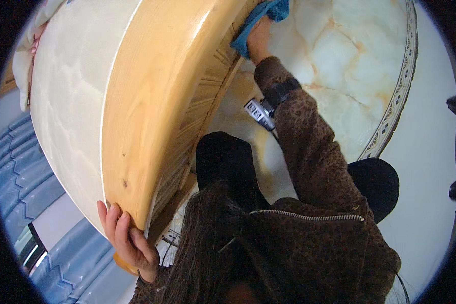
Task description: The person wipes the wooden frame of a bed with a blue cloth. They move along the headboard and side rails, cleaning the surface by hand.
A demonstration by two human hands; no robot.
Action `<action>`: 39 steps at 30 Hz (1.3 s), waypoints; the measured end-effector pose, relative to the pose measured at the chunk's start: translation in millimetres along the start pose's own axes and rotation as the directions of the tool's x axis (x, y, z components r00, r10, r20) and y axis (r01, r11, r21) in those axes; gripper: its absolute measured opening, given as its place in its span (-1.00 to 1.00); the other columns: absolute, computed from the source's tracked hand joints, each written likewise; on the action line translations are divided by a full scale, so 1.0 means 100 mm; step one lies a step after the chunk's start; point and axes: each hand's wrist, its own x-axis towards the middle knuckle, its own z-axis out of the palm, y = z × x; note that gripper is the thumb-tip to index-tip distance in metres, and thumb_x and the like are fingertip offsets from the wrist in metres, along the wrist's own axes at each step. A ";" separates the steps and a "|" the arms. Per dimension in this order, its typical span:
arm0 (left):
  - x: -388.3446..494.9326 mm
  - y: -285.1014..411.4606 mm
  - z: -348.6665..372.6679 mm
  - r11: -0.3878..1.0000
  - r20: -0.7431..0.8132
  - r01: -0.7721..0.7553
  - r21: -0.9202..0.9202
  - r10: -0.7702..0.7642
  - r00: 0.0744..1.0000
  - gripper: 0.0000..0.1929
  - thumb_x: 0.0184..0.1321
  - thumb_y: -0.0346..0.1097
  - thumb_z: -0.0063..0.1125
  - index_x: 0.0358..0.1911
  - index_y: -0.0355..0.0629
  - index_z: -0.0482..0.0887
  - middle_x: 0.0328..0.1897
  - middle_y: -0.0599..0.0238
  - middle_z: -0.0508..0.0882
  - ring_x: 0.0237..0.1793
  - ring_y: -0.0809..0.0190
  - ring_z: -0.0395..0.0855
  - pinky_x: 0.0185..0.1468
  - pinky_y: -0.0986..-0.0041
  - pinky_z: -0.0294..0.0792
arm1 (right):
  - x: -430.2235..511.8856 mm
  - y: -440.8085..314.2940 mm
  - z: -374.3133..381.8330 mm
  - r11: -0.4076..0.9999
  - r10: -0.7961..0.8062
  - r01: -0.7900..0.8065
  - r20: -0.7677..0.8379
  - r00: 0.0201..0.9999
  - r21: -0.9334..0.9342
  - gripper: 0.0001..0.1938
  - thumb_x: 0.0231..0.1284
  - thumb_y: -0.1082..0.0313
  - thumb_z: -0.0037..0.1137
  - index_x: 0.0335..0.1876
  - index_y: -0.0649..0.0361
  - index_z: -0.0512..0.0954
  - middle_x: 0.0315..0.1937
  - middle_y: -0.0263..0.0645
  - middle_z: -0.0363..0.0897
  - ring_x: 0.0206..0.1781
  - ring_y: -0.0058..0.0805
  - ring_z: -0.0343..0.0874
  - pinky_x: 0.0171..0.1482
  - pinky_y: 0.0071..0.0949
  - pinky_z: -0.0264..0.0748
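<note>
My right hand (259, 40) is wrapped in and around a blue cloth (247, 32), holding it against the grooved wooden side (209, 81) of a large piece of furniture, low down near the floor. Its broad, glossy light-wood edge (144, 102) curves through the view and borders a cream panel (74, 68) with faint marbling. At the near end of that edge, my left hand (127, 237) rests with its fingers laid over the wood, holding nothing loose. A dark strap with a small device (259, 113) bearing a printed pattern is on my right forearm.
Marbled floor tiles (326, 68) lie to the right, bounded by a patterned border strip (397, 87) and plain white flooring (421, 152). My dark-clad knee (224, 159) is close to the wooden side. Blue curtains (26, 159) hang at left; pale bedding-like fabric (26, 76) is behind the panel.
</note>
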 end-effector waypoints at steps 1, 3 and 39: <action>-0.01 0.00 0.02 1.000 -0.008 -0.029 0.000 0.029 1.000 -0.69 0.39 -0.60 -0.17 0.13 -0.29 0.53 0.36 -0.11 0.48 0.49 -0.38 0.27 0.54 -0.12 0.11 | 0.12 0.17 -0.05 0.992 0.100 -0.106 0.088 0.991 0.067 -0.56 0.54 0.10 -0.27 0.25 0.34 0.27 0.20 0.18 0.31 0.21 0.18 0.32 0.30 -0.01 0.24; -0.02 0.01 0.05 0.999 -0.034 -0.031 0.031 0.032 0.999 -0.69 0.40 -0.60 -0.18 0.15 -0.29 0.52 0.36 -0.11 0.48 0.49 -0.37 0.28 0.54 -0.12 0.11 | 0.18 0.45 -0.11 0.927 0.276 -0.331 0.279 0.920 0.176 -0.36 0.56 -0.07 -0.28 0.48 0.32 0.13 0.45 0.06 0.18 0.39 0.06 0.25 0.43 -0.13 0.17; 0.06 0.13 0.02 0.995 -0.038 -0.044 0.086 0.048 0.998 -0.65 0.40 -0.51 -0.19 0.17 -0.41 0.55 0.32 -0.20 0.53 0.46 -0.38 0.33 0.52 -0.07 0.16 | -2.66 -0.22 -0.03 0.392 0.525 -0.895 0.747 0.408 0.214 -0.39 0.47 -0.30 -0.17 0.32 0.03 0.47 0.24 -0.28 0.53 0.27 -0.22 0.42 0.36 -0.14 0.34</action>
